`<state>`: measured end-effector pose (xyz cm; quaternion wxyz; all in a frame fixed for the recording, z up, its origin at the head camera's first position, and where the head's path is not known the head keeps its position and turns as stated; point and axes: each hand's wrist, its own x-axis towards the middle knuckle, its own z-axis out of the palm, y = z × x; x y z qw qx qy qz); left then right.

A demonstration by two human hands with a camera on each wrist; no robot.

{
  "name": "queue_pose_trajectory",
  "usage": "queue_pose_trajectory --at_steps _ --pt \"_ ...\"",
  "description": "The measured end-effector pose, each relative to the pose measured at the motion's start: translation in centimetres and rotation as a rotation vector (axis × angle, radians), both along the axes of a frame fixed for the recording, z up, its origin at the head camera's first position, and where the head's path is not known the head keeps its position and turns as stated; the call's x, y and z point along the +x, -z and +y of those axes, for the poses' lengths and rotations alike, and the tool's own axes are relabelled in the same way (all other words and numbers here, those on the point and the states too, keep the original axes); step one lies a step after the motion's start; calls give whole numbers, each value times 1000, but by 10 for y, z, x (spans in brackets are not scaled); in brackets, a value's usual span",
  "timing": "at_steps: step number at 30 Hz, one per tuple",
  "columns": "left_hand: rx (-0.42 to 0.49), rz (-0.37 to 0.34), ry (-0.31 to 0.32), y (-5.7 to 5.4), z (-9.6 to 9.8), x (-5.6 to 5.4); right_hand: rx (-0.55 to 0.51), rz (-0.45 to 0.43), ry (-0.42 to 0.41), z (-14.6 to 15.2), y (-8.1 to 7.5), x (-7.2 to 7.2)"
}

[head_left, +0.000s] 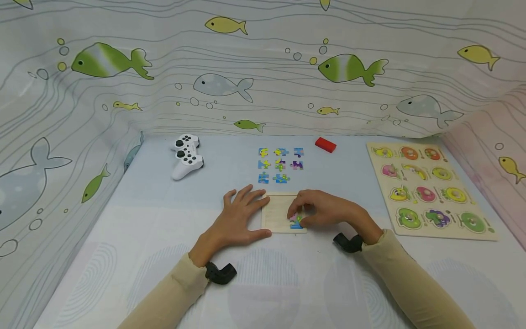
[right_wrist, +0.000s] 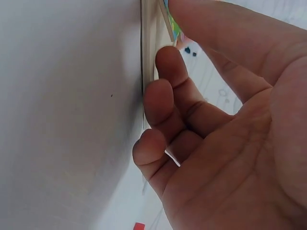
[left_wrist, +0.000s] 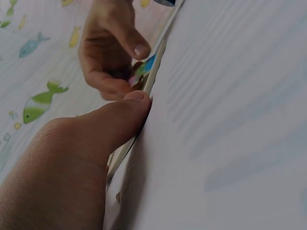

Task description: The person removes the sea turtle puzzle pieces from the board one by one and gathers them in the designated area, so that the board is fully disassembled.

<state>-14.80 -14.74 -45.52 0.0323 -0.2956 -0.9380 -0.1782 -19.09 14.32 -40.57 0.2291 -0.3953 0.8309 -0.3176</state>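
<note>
A small wooden puzzle tray [head_left: 276,212] lies on the table in front of me. My left hand [head_left: 236,214] is spread at its left side, with the thumb and fingertips touching the frame. In the left wrist view, the left thumb [left_wrist: 120,112] presses against the tray's edge. My right hand [head_left: 324,208] pinches a jigsaw piece [head_left: 296,223] with pink, green and blue print between thumb and fingers, at the tray's lower right corner. The right wrist view shows only a sliver of this piece [right_wrist: 174,28] beside the thumb; the rest is hidden.
Several loose jigsaw pieces [head_left: 281,165] lie in rows behind the tray. A white game controller [head_left: 187,156] sits at the back left, and a red block [head_left: 325,145] at the back right. A large fruit puzzle board [head_left: 431,192] occupies the right side.
</note>
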Motion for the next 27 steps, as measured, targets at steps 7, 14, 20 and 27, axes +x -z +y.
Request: queue_pose_trajectory --at_steps 7,14,20,27 --pt "4 1 2 -1 0 0 -14 -60 -4 0 -1 0" --pt "0 6 6 -1 0 0 -18 -71 -2 -1 0 0" --pt "1 10 6 0 0 0 -38 -73 4 -1 2 -1" --pt "4 20 7 2 -1 0 -51 -76 34 0 3 -3"
